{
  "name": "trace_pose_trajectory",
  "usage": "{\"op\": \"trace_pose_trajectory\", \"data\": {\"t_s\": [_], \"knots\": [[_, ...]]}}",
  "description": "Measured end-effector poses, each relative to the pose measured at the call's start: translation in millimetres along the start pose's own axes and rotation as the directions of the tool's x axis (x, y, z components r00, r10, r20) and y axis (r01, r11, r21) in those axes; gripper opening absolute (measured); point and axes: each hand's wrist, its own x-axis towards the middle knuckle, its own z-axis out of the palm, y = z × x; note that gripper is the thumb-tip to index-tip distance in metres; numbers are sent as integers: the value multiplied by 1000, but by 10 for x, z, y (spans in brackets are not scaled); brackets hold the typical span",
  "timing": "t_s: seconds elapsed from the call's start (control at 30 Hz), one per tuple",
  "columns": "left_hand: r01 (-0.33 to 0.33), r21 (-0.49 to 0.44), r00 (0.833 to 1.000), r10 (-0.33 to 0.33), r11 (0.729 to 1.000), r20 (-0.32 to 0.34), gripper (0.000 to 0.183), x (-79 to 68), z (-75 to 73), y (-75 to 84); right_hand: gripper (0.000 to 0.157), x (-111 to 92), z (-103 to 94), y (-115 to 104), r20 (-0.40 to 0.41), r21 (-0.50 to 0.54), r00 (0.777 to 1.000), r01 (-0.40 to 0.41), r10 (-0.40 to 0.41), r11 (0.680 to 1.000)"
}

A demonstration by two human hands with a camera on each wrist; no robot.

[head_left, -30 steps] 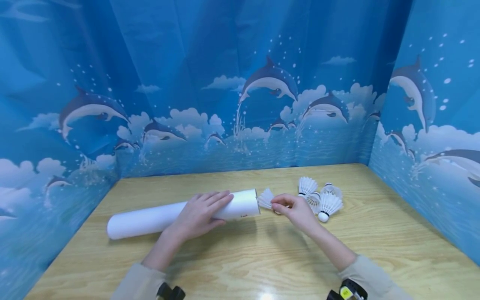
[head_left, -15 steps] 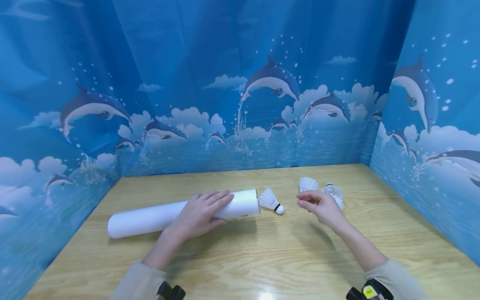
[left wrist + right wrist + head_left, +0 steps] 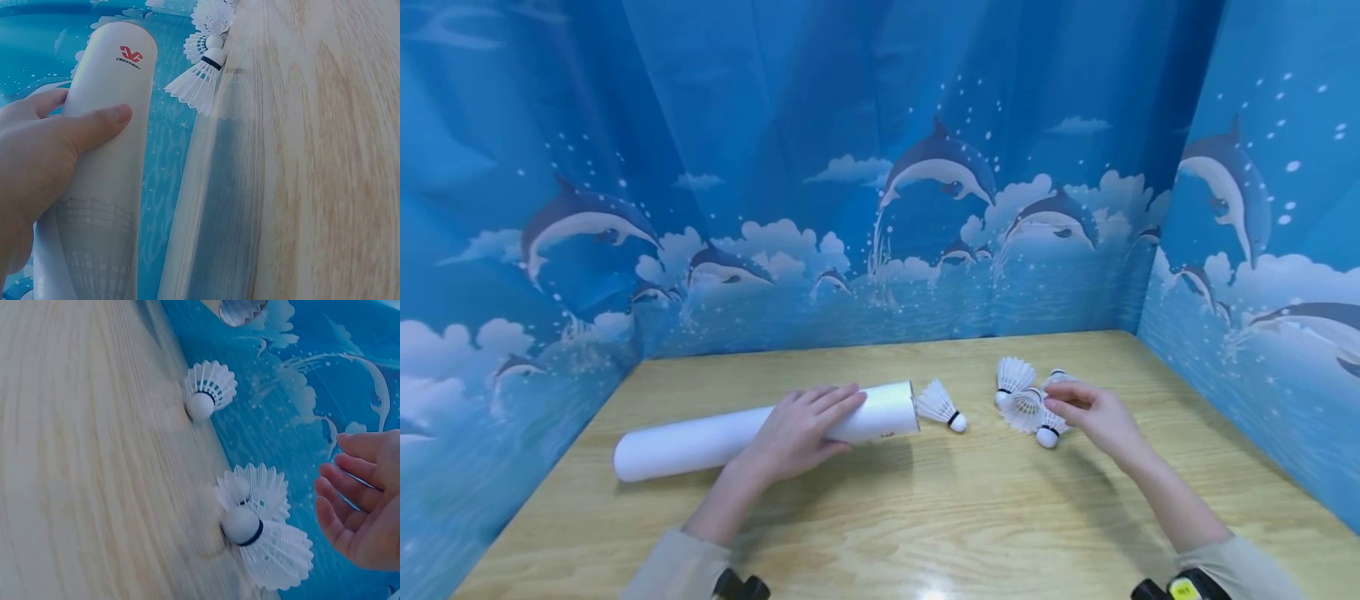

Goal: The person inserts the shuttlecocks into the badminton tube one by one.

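Note:
My left hand (image 3: 797,429) grips a white shuttlecock tube (image 3: 700,446) lying on the table, thumb on its near side in the head view. The left wrist view shows a red logo on the tube (image 3: 128,87). Just off the tube's right end lies one white shuttlecock (image 3: 937,403), its cork pointing right, away from the tube. My right hand (image 3: 1101,421) holds nothing; its fingers are loosely bent beside a cluster of several shuttlecocks (image 3: 1013,375), overlapping part of the cluster in the head view. The right wrist view shows a gap between its fingers (image 3: 359,469) and the nearest shuttlecock (image 3: 278,553).
A wooden table (image 3: 880,525) carries everything. Blue cloth with printed dolphins (image 3: 820,192) stands behind it and along its sides. Dark wrist-worn devices (image 3: 741,585) sit at both sleeves.
My right hand has let go of the shuttlecock by the tube's end and moved right to the cluster. My left hand and the tube have stayed in place.

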Motion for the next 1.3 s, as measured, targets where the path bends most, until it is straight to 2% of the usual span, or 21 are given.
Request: {"op": "trace_pose_trajectory", "data": {"t_s": [0.4, 0.57, 0.83, 1.3], "knots": [[-12, 0, 1000, 12, 1000, -19, 78, -19, 2, -8, 41, 28, -239, 258, -56, -57, 998, -7, 4, 998], [-14, 0, 1000, 14, 1000, -23, 78, -21, -1, -10, 41, 57, -285, 327, -45, -69, 999, -14, 11, 998], [-11, 3, 1000, 11, 1000, -16, 78, -26, -3, -9, 40, 103, -306, 399, -29, -154, 999, -18, 14, 988], [-9, 8, 1000, 9, 1000, -11, 78, -37, 5, -17, 38, 120, -254, 482, 1, -190, 1000, -14, 14, 982]]}}
